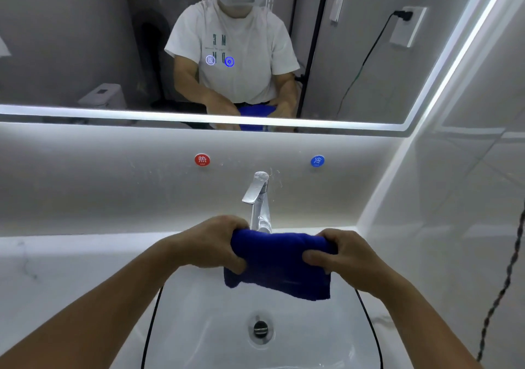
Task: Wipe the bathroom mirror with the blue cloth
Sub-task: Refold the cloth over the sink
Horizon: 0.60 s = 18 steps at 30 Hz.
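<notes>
A folded blue cloth hangs over the sink between both my hands. My left hand grips its left end with curled fingers. My right hand grips its right end the same way. The bathroom mirror fills the upper part of the view, framed by a lit strip along its bottom and right edges. It reflects a person in a white T-shirt holding the cloth. Two small glowing touch icons sit on the glass.
A chrome faucet stands just behind the cloth. Below is the white sink basin with its drain. Red hot and blue cold stickers mark the backsplash. A braided cord hangs at the right wall.
</notes>
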Tool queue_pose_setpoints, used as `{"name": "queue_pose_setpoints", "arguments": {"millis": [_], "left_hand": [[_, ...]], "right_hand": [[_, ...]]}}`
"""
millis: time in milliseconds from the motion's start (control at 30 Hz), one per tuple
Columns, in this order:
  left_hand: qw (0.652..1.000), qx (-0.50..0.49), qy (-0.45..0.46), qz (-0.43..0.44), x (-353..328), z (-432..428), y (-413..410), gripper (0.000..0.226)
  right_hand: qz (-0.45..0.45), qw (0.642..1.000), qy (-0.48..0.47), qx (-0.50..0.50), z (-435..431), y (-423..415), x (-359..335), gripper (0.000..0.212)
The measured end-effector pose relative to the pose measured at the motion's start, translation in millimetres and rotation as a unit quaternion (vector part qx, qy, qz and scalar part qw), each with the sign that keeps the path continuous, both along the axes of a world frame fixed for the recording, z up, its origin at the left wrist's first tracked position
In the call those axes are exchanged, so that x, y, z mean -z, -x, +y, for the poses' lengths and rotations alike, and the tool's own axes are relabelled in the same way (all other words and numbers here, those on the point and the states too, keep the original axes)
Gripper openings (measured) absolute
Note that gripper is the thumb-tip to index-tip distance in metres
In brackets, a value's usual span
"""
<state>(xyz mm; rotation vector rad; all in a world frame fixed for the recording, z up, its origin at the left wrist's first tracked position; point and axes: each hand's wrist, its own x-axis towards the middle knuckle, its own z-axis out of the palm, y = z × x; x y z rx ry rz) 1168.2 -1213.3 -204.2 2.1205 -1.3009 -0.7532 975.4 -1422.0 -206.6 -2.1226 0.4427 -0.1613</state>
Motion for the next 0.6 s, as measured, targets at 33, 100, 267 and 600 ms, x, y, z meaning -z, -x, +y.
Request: {"name": "queue_pose_setpoints", "arguments": {"millis": [33, 100, 267, 600], "left_hand": [[0.995, -0.016, 0.056, 0.086, -1.0, 2.0, -3.1, 0.032], [0.949, -0.067, 0.171, 0.255, -0.6, 3.4, -7.5, 0.043], [0.86, -0.136, 0.285, 0.401, 7.1, -12.4, -10.4, 0.067], [0.919, -0.055, 0.229, 0.317, -33.3, -50.0, -22.9, 0.049]], "right_hand": [[-0.024, 0.999, -0.02, 0.023, 0.1, 1.8, -2.2, 0.038], [-0.065, 0.994, -0.051, 0.068, 3.0, 3.9, -6.9, 0.035], [-0.137, 0.972, -0.095, 0.165, 20.3, -2.9, -13.3, 0.023], [-0.099, 0.965, -0.216, 0.106, 23.3, 16.2, 9.9, 0.056]]}}
